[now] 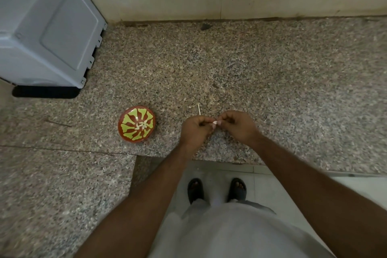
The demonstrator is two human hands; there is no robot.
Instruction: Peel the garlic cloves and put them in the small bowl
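Both hands, the left hand [195, 130] and the right hand [237, 126], meet above the speckled granite counter [272, 81], each grip pinching one small pale garlic clove [214, 123], while the red small bowl with yellow-green pattern [137, 124] stands to their left, apart.

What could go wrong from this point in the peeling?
The clove, pinched between the left hand and right hand, sits near the counter edge; if it slips, it may fall to the floor. The bowl sits off to the left, so the transfer could miss it.
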